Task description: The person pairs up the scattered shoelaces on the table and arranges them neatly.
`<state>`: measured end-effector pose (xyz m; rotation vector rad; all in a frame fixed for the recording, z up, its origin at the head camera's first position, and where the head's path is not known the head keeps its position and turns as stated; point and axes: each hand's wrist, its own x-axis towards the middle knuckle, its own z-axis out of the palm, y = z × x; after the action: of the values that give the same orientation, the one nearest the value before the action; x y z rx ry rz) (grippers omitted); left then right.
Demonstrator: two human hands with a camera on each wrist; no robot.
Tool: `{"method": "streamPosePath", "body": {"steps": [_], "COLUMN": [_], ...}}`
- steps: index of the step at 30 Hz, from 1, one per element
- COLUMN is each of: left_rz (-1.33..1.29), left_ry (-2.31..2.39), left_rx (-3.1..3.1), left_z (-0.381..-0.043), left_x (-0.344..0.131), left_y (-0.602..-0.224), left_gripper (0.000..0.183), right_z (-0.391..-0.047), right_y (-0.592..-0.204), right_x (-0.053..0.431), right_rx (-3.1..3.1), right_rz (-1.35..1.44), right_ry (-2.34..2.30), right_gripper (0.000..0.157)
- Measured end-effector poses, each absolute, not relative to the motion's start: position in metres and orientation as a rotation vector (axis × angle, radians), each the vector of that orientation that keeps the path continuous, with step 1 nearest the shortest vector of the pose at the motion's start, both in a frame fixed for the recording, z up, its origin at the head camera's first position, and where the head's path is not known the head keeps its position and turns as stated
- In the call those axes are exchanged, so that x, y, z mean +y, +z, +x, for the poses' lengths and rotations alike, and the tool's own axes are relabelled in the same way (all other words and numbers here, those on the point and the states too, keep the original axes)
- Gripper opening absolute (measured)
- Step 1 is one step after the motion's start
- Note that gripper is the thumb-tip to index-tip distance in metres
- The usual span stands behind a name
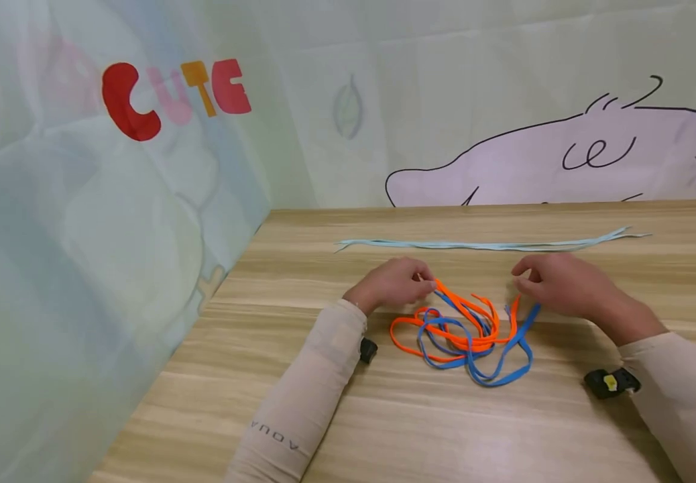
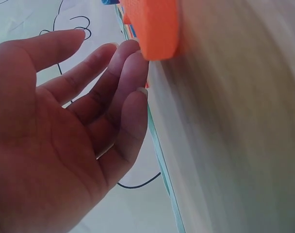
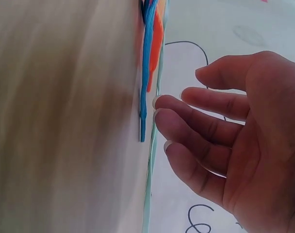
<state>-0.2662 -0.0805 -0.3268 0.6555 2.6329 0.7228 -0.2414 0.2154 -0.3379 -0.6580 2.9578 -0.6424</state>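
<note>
An orange shoelace (image 1: 475,345) and a blue shoelace (image 1: 529,323) lie in a loose tangle on the table between the two hands. At the tangle's left side is my left hand (image 1: 393,282), its fingers loosely bent and its thumb apart from them. In the left wrist view its fingertips come close to the orange lace (image 2: 159,29), with nothing gripped. My right hand (image 1: 565,285) hovers off the tangle's right side. The right wrist view has its relaxed fingers beside the blue lace's tipped end (image 3: 143,128), thumb spread and palm bare.
Pale mint laces (image 1: 475,246) stretch side by side across the wood-grain table (image 1: 444,429), beyond the hands. A printed cloth (image 1: 324,154) hangs behind the table and another along its left edge.
</note>
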Motion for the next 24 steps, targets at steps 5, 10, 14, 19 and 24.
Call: {"method": "streamPosePath", "body": {"steps": [5, 10, 14, 19, 24], "left_rz": [0.659, 0.712, 0.752, 0.801, 0.799], "left_ry": [0.700, 0.613, 0.561, 0.528, 0.495], "left_rx": [2.639, 2.635, 2.618, 2.594, 2.570], "left_z": [-0.265, -0.259, -0.254, -0.250, -0.248], "left_x": [-0.078, -0.069, -0.060, -0.053, -0.049], "left_y": [-0.328, -0.326, -0.326, -0.326, -0.327], "left_gripper": [0.019, 0.022, 0.021, 0.020, 0.023], "right_z": [-0.240, -0.237, -0.235, -0.232, -0.230], "right_y": [-0.338, -0.337, -0.336, -0.334, -0.332], "right_x": [0.209, 0.202, 0.196, 0.189, 0.185], "right_rx": [2.951, 2.948, 2.925, 2.886, 2.876], "right_rz": [-0.658, -0.668, -0.690, -0.703, -0.747], "right_ry": [-0.646, -0.635, -0.642, -0.666, -0.662], "right_gripper": [0.030, 0.028, 0.028, 0.028, 0.025]}}
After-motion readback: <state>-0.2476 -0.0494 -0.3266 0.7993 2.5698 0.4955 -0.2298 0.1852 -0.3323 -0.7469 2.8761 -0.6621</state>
